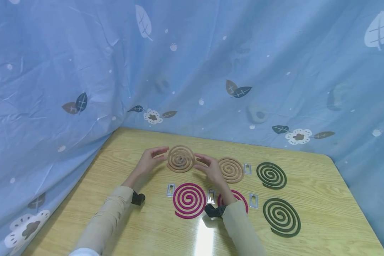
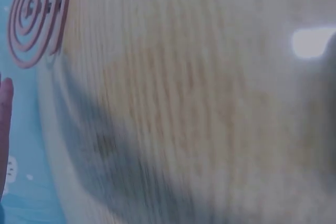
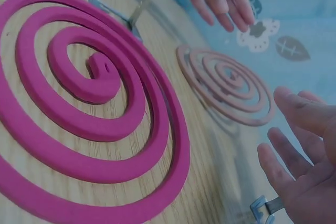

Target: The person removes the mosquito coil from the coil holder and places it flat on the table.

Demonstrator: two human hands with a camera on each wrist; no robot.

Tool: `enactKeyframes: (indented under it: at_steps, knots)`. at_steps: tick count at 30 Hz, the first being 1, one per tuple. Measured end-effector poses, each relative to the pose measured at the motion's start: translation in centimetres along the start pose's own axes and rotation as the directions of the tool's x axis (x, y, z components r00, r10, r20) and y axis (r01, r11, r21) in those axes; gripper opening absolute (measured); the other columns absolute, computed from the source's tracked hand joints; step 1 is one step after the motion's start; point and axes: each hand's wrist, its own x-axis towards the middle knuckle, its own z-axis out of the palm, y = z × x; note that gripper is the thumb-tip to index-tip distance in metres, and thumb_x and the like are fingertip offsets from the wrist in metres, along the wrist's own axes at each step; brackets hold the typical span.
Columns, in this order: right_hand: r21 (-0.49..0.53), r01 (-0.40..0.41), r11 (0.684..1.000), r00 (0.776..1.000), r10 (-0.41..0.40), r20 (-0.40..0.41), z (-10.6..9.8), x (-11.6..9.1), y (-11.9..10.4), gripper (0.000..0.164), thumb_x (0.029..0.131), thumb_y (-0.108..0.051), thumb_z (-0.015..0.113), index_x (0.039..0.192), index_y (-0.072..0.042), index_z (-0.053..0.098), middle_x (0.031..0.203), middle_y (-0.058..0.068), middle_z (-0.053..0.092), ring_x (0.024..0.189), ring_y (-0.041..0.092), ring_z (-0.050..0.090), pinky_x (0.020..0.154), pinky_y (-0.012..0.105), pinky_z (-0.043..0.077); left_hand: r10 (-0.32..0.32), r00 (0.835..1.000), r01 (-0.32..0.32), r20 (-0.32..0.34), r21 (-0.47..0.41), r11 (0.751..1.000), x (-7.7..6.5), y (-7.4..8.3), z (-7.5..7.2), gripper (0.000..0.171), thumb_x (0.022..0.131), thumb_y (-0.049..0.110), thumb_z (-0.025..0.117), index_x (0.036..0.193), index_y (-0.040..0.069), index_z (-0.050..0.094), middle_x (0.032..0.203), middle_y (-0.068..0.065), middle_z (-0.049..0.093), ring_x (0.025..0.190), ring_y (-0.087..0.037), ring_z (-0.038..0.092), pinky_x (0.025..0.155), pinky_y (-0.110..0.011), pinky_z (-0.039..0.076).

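Observation:
A tan mosquito coil (image 1: 180,159) sits raised off the table at the back left, with bits of metal showing at its centre. On its left side is my left hand (image 1: 151,160), fingers stretched toward the rim. My right hand (image 1: 212,169) is on the opposite side, its fingers spread and relaxed. In the right wrist view, gaps separate both hands from the tan coil (image 3: 234,78), which casts a shadow on the wood. The left wrist view catches that coil (image 2: 32,17) at its upper left, beside a single fingertip (image 2: 6,90).
Flat on the wooden table (image 1: 332,199) lie a second tan coil (image 1: 231,170), a pink coil (image 1: 189,201), another pink one (image 1: 243,199) partly behind my right forearm, and two dark green coils (image 1: 271,175). Small metal stands (image 1: 253,201) lie among them. A blue curtain (image 1: 195,64) hangs behind.

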Motion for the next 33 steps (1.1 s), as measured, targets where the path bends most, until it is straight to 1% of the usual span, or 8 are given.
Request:
enactKeyframes:
  at_steps: [5,11,14,20,24,28,30,33]
  knots:
    - [-0.002,-0.005,1.000,1.000,0.005,0.003,-0.1,0.6,0.4,0.047,0.083,0.007,0.068,0.128,0.005,0.056,0.136,0.020,0.052,0.124,0.038,0.050,0.102,0.041,0.047,-0.025,0.999,0.025,0.021,0.031,0.999,0.8,-0.7,0.0,0.042,0.091,-0.002,0.062,0.131,-0.006,0.052,0.133,-0.024,0.053,0.124,-0.039,0.049,0.103,-0.045,0.045]
    - [-0.003,-0.066,0.998,0.998,0.066,0.016,0.2,1.0,0.4,0.047,0.083,0.006,0.068,0.129,0.004,0.056,0.136,0.020,0.052,0.124,0.036,0.051,0.100,0.040,0.049,-0.058,0.998,0.057,0.024,0.055,0.997,1.4,-1.4,0.2,0.043,0.090,-0.002,0.063,0.131,-0.009,0.051,0.131,-0.026,0.053,0.120,-0.041,0.052,0.101,-0.046,0.047]
    - [0.003,-0.070,0.998,0.997,0.070,0.035,0.4,1.2,0.5,0.048,0.084,0.006,0.068,0.130,0.004,0.055,0.136,0.021,0.052,0.124,0.036,0.051,0.099,0.039,0.049,-0.064,0.998,0.062,0.026,0.064,0.996,1.4,-1.4,0.4,0.045,0.089,-0.002,0.064,0.131,-0.009,0.051,0.130,-0.027,0.054,0.118,-0.041,0.054,0.101,-0.046,0.047]
    - [0.027,-0.053,0.998,0.996,0.050,0.079,0.9,1.5,0.6,0.050,0.084,0.010,0.066,0.132,0.007,0.051,0.137,0.025,0.050,0.122,0.040,0.051,0.095,0.038,0.052,-0.096,0.995,0.096,-0.014,0.097,0.991,1.2,-1.5,0.7,0.045,0.087,-0.003,0.066,0.130,-0.006,0.054,0.129,-0.024,0.056,0.115,-0.039,0.057,0.098,-0.044,0.050]
    - [-0.023,-0.042,0.999,0.999,0.042,0.034,1.5,1.7,0.7,0.052,0.081,0.013,0.068,0.130,0.005,0.054,0.131,0.025,0.054,0.111,0.038,0.060,0.088,0.036,0.056,-0.109,0.993,0.114,-0.040,0.151,0.982,1.1,-1.6,0.8,0.043,0.087,0.000,0.067,0.128,-0.003,0.056,0.129,-0.023,0.057,0.113,-0.038,0.058,0.098,-0.044,0.050]
    - [-0.127,-0.035,0.991,0.998,0.028,-0.056,2.0,2.0,1.1,0.053,0.076,0.010,0.074,0.126,0.002,0.059,0.114,0.023,0.065,0.099,0.033,0.067,0.084,0.036,0.058,-0.114,0.992,0.121,-0.051,0.153,0.981,1.1,-1.8,1.0,0.043,0.086,0.000,0.068,0.128,-0.003,0.057,0.129,-0.024,0.056,0.113,-0.038,0.058,0.098,-0.044,0.050]
    - [-0.155,-0.034,0.987,0.996,0.020,-0.088,2.2,2.1,1.1,0.053,0.074,0.008,0.076,0.125,0.002,0.060,0.104,0.022,0.069,0.096,0.032,0.068,0.085,0.037,0.058,-0.115,0.992,0.122,-0.055,0.144,0.982,1.1,-1.9,1.1,0.042,0.086,-0.001,0.068,0.127,-0.003,0.057,0.128,-0.024,0.057,0.112,-0.038,0.059,0.098,-0.044,0.050]
    - [-0.165,-0.046,0.985,0.993,0.027,-0.115,2.4,2.1,1.0,0.052,0.074,0.006,0.077,0.123,0.001,0.062,0.100,0.020,0.070,0.094,0.031,0.069,0.085,0.038,0.057,-0.132,0.989,0.139,-0.061,0.123,0.983,1.1,-1.8,1.2,0.042,0.087,-0.001,0.067,0.127,-0.003,0.057,0.128,-0.024,0.057,0.113,-0.037,0.059,0.097,-0.043,0.051]
